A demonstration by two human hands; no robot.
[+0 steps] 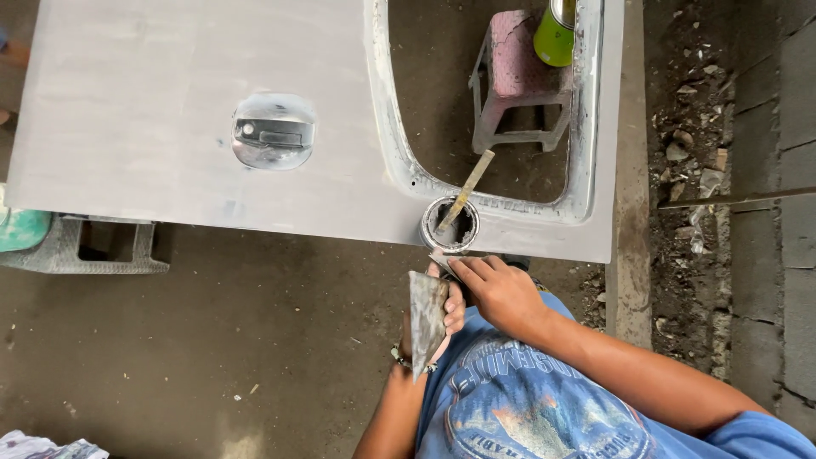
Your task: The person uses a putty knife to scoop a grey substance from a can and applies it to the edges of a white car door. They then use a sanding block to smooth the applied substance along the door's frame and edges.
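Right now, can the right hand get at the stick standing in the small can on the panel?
Probably yes. The right hand sits just below the can, and the stick leans out of its open top with nothing covering it.

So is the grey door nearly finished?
The door panel looks sanded dull grey all over. Right now the left hand holds a smeared scraper while the right hand works at it, beside the tin. No fresh filler or paint shows yet.

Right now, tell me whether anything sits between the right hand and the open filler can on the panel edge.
Nothing visible does. The right hand lies just below the filler can, apart from it. The left hand holds a scraper off to the side, and a stir stick leans in the can.
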